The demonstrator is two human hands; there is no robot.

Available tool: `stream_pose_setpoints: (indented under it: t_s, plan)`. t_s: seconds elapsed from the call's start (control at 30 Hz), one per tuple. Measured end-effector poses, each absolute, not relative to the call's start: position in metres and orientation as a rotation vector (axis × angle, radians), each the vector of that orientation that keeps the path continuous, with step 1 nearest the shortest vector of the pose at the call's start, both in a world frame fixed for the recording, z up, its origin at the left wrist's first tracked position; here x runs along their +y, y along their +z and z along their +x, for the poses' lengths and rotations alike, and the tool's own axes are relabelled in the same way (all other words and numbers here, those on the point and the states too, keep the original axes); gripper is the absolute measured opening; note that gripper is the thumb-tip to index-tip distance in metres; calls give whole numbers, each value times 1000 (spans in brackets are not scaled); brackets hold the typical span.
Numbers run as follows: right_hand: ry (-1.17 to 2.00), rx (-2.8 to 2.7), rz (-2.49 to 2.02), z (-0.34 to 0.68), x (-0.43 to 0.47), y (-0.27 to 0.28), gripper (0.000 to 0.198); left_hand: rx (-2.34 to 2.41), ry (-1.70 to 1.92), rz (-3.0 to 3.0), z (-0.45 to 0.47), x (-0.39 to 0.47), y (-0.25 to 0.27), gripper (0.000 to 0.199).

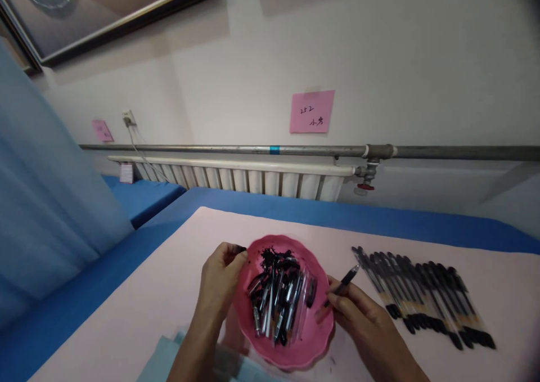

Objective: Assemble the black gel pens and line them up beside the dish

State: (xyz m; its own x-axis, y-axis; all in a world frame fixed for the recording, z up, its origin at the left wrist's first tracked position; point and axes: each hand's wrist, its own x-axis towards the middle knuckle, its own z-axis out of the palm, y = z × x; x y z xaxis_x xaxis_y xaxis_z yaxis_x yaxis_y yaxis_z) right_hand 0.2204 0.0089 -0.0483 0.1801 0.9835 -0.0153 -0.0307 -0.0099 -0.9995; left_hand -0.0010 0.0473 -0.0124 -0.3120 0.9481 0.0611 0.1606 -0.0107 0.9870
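My left hand [221,278] is closed in a pinch at the left rim of a pink scalloped plate [291,358]. A small black piece [239,249] pokes out between its thumb and finger; its kind is not clear. On the plate's right side my right hand [358,309] grips a pen [346,278] with a black grip, its tip pointing up and right. Loose pen parts [280,303], clear barrels and black pieces among them, lie in the plate. Small black bits [270,256] are heaped near its far edge.
To the right, several black-capped pens [422,295] lie in a slanting row on the pink sheet [169,292]. Light blue cloth or paper [162,359] lies at the front. Behind the blue table edge [261,201] are a radiator [253,179] and a pipe [211,148]. A blue curtain [46,202] hangs left.
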Motion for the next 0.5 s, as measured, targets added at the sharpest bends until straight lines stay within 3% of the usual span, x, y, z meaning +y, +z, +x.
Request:
stream_pose_setpoints:
  t_s: [0.5]
  plan:
    - [1100, -1109, -1341, 224, 10, -50, 33, 1684, 1348, 1408, 10, 42, -6, 18]
